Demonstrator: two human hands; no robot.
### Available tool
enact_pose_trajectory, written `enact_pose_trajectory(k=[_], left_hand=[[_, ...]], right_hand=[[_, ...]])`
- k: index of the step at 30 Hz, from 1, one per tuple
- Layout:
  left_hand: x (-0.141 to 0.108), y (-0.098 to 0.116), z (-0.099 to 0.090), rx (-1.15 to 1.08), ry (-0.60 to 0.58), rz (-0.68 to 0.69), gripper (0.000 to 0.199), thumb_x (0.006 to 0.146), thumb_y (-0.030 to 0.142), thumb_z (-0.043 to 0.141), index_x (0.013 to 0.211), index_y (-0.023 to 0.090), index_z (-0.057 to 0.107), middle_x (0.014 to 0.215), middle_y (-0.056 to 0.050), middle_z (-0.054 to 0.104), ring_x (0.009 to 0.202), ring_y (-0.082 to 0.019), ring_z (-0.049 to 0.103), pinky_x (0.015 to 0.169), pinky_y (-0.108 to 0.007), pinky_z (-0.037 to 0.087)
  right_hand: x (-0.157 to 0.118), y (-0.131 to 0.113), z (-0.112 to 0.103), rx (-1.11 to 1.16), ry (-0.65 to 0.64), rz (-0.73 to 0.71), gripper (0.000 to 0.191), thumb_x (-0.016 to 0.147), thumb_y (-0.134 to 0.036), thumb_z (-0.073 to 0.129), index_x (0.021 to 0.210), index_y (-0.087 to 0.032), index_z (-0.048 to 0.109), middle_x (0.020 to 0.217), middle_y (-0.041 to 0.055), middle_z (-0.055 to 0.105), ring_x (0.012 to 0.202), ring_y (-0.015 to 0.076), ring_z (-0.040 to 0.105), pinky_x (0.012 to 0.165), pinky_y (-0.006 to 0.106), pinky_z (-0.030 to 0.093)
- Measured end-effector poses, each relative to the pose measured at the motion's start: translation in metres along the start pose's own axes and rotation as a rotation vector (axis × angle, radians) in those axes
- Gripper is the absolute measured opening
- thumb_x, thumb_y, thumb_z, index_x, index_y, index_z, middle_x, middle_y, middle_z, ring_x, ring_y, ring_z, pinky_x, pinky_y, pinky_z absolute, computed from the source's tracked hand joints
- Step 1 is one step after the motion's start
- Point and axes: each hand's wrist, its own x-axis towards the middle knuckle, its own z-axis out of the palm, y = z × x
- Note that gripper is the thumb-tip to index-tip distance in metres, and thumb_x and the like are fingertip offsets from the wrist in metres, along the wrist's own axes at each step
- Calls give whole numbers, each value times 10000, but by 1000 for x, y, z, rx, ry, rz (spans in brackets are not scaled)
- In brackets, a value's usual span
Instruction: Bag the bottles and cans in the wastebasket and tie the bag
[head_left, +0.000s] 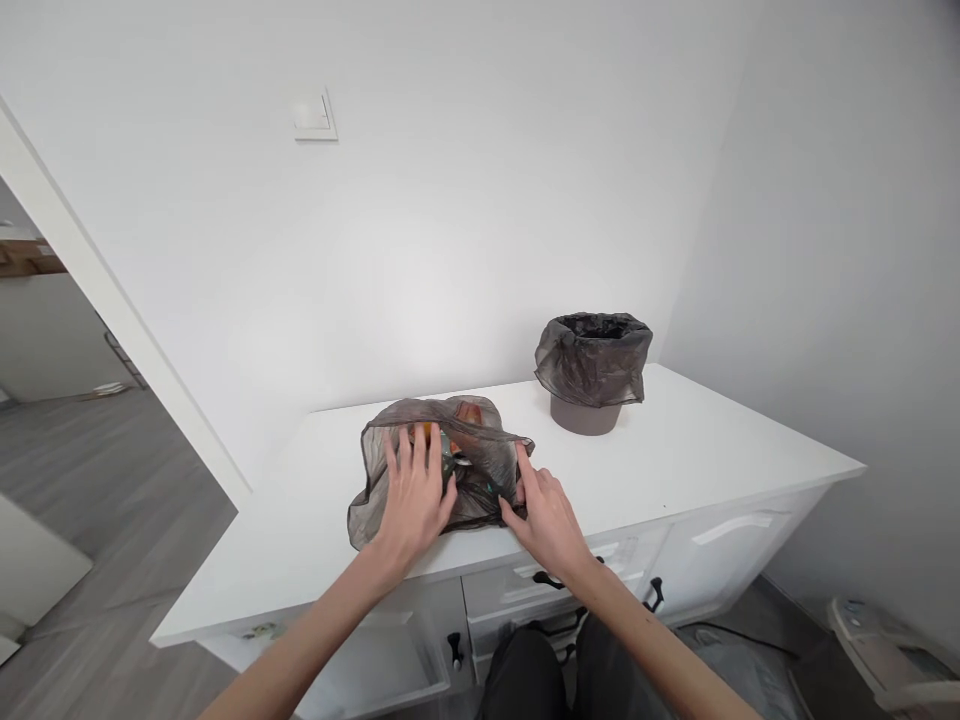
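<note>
I have my left hand [414, 495] laid on the dark plastic bag [480, 490], fingers spread. My right hand [551, 515] touches the bag's right edge, thumb and forefinger apart; I cannot tell whether its curled fingers grip. Between my hands, colourful contents [466, 440] show. Under both lies the white tabletop [712, 450]; beyond my right, a bag-lined bin [585, 415] stands.

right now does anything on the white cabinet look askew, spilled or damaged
Nothing looks spilled or clearly damaged. The nearer bag is merely crumpled. The dark liner looks askew, hanging unevenly over the bin. A tiny dark speck stands out near the front edge of the white top; too small to identify.
</note>
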Motion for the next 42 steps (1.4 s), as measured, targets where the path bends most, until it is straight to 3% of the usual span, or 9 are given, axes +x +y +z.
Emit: enact_pose_trajectory(k=[4, 6, 8, 13, 20, 24, 34, 39, 42], left_hand=[[-18, 6, 7, -218, -3, 121, 746, 1074, 277, 388, 1717, 181, 22, 1712, -183, 346, 1618, -360, 258, 1280, -593, 300], [-20, 4, 14, -307, -55, 131, 699, 1082, 268, 378, 1718, 223, 91, 1699, -152, 382, 1594, -326, 327, 1259, -541, 370], [-17, 1, 21, -347, -120, 107, 605, 1086, 275, 374, 1680, 230, 272, 1682, -156, 398, 1565, -337, 375, 1229, -536, 415], [-4, 4, 36, -365, -195, 72, 458, 1076, 331, 427, 1511, 262, 557, 1590, -182, 429, 1491, -395, 431, 1148, -588, 475], [3, 20, 42, -441, -209, 31, 284, 1026, 279, 509, 1266, 233, 653, 1302, -157, 529, 1234, -332, 566, 1014, -505, 538], [0, 20, 41, -410, -229, -31, 184, 1001, 204, 468, 1121, 236, 604, 1122, -103, 542, 1029, -281, 611, 884, -432, 552], [-6, 21, 45, -199, -231, -84, 543, 925, 180, 558, 1441, 204, 392, 1302, -164, 597, 1226, -357, 618, 1025, -504, 504], [-2, 24, 53, -158, -246, -114, 532, 981, 248, 521, 1488, 187, 373, 1297, -186, 627, 1155, -353, 672, 929, -476, 545], [-8, 18, 45, -216, -215, -132, 502, 1011, 305, 491, 1496, 223, 388, 1288, -153, 645, 1034, -311, 716, 828, -417, 566]], right_hand=[[4, 18, 18, 231, -41, 31, 815, 1020, -319, 498, 1707, -173, 85, 854, 14, 584, 827, 245, 578, 812, 388, 531], [6, 26, 24, 322, -106, 39, 814, 1027, -345, 483, 1711, -174, 78, 834, -8, 551, 780, 217, 575, 779, 354, 528], [7, 32, 28, 398, -153, 56, 814, 1029, -366, 478, 1713, -168, 83, 814, -24, 537, 733, 194, 569, 741, 322, 519], [8, 42, 31, 553, -125, 163, 804, 1018, -396, 506, 1704, -153, 163, 794, -30, 562, 693, 172, 578, 714, 292, 528], [8, 49, 36, 627, -100, 237, 782, 1005, -412, 537, 1674, -117, 260, 807, -17, 618, 719, 174, 606, 737, 301, 548], [8, 45, 35, 618, -110, 235, 745, 994, -398, 544, 1639, -96, 325, 793, -15, 623, 704, 175, 605, 720, 301, 542], [5, 40, 36, 535, -114, 210, 706, 1003, -412, 533, 1614, -102, 362, 765, -23, 642, 672, 169, 632, 690, 288, 529], [6, 40, 38, 522, -98, 213, 676, 1005, -405, 528, 1594, -105, 387, 760, -25, 643, 668, 170, 634, 690, 287, 520], [7, 38, 36, 524, -103, 213, 665, 998, -385, 532, 1591, -116, 394, 749, -29, 643, 660, 171, 635, 679, 285, 515]])
